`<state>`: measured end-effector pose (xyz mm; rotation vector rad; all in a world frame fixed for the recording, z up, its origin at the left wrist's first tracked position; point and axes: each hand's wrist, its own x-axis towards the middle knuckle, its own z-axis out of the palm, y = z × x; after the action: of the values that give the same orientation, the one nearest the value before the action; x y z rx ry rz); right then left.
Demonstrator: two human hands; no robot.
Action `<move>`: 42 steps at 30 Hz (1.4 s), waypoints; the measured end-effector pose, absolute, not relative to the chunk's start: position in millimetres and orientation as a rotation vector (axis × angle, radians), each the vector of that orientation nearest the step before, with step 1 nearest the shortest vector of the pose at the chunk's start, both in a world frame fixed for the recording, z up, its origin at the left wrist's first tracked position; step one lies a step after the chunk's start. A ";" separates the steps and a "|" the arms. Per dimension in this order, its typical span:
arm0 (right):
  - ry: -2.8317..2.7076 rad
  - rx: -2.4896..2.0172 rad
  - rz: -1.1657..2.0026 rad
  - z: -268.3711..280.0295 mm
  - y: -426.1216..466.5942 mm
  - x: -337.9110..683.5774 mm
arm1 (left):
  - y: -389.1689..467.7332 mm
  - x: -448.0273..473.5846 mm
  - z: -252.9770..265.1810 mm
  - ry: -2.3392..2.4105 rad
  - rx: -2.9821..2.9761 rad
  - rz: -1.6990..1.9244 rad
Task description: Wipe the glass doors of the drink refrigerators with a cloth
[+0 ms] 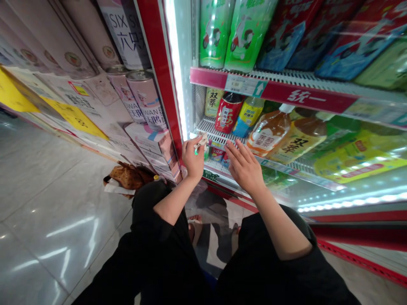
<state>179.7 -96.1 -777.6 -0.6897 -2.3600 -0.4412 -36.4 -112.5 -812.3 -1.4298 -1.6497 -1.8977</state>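
My left hand [193, 159] is closed around a small crumpled whitish cloth or tissue [201, 141], held up before the lower cooler shelf; which of the two it is, I cannot tell. A tiny green light or spot shows beside its fingers. My right hand [244, 167] has its fingers stretched out and holds nothing, near the price rail [297, 173] of that shelf. Behind the hands stand a red bottle [228, 113], a yellow and blue bottle [249, 117], an orange-labelled tea bottle [269, 132] and a bottle of amber drink [299, 140].
The upper shelf edge [280, 90] carries green bottles [213, 36] and red-blue packs. Left of the red cooler frame [155, 51], pink cans [149, 97] stand on stacked cartons [152, 146]. A brown patterned bag [127, 177] lies on the tiled floor [57, 203] by my knee.
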 end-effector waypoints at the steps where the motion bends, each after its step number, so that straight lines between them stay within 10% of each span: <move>1: -2.359 -0.680 -0.449 -777.9 -96.2 181.0 | -115.4 -31.4 -814.6 -1.631 -1.471 -1.865; 42: -2.514 -0.877 -0.321 -777.0 -114.2 243.8 | -108.5 -11.9 -802.0 -1.249 -1.989 -1.525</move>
<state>243.8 -114.2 -777.0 -0.8765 -2.5138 -0.3208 -11.9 -108.5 -802.0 -1.9886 -1.2492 -1.5246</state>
